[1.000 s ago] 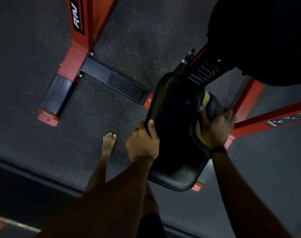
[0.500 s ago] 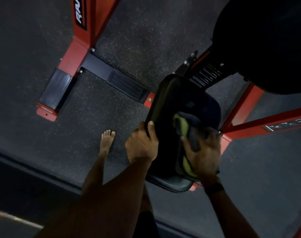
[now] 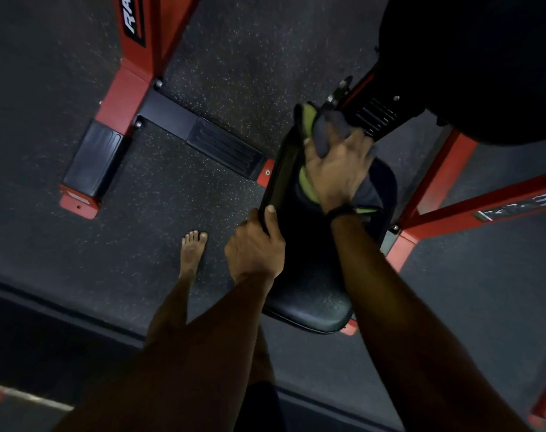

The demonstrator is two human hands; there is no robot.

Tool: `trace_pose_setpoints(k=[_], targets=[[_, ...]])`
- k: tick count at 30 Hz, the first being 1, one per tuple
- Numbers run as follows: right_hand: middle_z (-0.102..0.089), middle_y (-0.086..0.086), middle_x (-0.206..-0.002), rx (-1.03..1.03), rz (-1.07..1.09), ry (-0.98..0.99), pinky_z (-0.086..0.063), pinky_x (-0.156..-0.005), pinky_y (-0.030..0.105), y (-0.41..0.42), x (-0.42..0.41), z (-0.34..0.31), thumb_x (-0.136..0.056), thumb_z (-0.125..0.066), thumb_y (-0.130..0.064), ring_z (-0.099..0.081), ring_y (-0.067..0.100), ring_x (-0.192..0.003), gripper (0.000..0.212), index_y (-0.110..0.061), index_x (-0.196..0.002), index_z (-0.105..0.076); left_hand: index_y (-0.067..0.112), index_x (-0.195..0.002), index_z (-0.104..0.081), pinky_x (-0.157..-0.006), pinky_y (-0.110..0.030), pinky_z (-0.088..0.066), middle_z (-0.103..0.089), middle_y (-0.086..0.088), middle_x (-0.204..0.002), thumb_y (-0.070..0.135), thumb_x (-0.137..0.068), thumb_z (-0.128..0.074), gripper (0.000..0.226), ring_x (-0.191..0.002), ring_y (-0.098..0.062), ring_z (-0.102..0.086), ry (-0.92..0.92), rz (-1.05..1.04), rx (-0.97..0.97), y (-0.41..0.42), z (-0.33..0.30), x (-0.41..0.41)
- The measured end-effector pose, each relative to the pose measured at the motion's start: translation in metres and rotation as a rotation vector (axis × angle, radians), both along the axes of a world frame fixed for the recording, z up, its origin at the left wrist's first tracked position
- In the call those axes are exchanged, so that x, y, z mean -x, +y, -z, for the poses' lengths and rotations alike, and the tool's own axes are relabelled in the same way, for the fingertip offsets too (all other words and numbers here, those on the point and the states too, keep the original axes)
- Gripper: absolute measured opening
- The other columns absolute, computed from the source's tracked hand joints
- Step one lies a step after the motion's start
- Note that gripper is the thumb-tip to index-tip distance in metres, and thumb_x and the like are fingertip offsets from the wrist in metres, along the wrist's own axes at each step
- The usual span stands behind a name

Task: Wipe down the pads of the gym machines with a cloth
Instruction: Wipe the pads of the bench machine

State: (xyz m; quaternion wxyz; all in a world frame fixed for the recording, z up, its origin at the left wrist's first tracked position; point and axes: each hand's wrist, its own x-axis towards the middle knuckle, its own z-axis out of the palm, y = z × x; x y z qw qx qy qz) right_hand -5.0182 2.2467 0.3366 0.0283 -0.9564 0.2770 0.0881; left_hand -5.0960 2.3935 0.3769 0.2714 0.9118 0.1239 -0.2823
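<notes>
A black seat pad (image 3: pixel 309 294) lies at the centre of the frame, its long axis running from the lower centre up toward the upper right, where its narrow end meets the black bracket (image 3: pixel 374 115) of the machine. Its broad rounded end points to the bottom of the frame and overhangs the floor. The right hand (image 3: pixel 335 169) lies spread and palm-down on the upper part of the pad, fingers curled over a bunched grey and yellow-green cloth (image 3: pixel 321 135) and pressing it against the pad's top end; a fold of the cloth shows below the wrist too, by a dark band. The left hand (image 3: pixel 254 247) is closed on the pad's left edge, thumb on top and fingers wrapped under it out of sight. A larger black pad (image 3: pixel 483 57) fills the upper right corner, just beyond the bracket. Red frame bars (image 3: pixel 471 210) run close along the right side of the seat pad, leaving a narrow gap there. To the left the speckled dark floor (image 3: pixel 78 260) is open as far as the red and black base rail (image 3: pixel 184 126) that crosses the upper left. A bare foot (image 3: pixel 192 247) stands on that floor just left of the left hand.
</notes>
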Motion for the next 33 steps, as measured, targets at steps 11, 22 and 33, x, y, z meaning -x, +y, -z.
trace_pose_setpoints(k=[11, 22, 33], targets=[[-0.052, 0.030, -0.131, -0.128, 0.184, -0.055, -0.041, -0.103, 0.057, -0.028, 0.131, -0.038, -0.093, -0.056, -0.050, -0.046, 0.045, -0.123, 0.052, -0.017, -0.133, -0.058, 0.010, -0.107, -0.064, -0.070, -0.033, -0.036, -0.070, -0.011, -0.095, 0.049, -0.106, -0.024, 0.056, -0.088, -0.032, -0.067, -0.043, -0.072, 0.053, -0.001, 0.004, 0.001], [-0.057, 0.018, -0.122, -0.087, -0.126, -0.103, -0.036, -0.094, 0.048, 0.105, 0.112, -0.055, -0.084, -0.058, -0.045, -0.051, 0.038, -0.111, 0.050, -0.017, -0.125, -0.061, 0.005, -0.130, -0.050, -0.092, -0.032, -0.048, -0.062, -0.003, -0.115, 0.072, -0.086, -0.034, 0.082, -0.105, -0.018, -0.060, -0.025, -0.723, 0.621, 0.038, 0.015, 0.003], [-0.048, 0.024, -0.142, -0.109, 0.586, -0.022, -0.033, -0.107, 0.047, -0.031, 0.129, -0.037, -0.095, -0.051, -0.058, -0.037, 0.041, -0.136, 0.063, -0.010, -0.135, -0.057, 0.018, -0.147, -0.044, -0.103, -0.035, -0.038, -0.052, -0.005, -0.144, 0.058, -0.105, -0.024, 0.062, -0.120, -0.013, -0.049, 0.057, -0.493, 0.544, 0.037, 0.006, -0.006]])
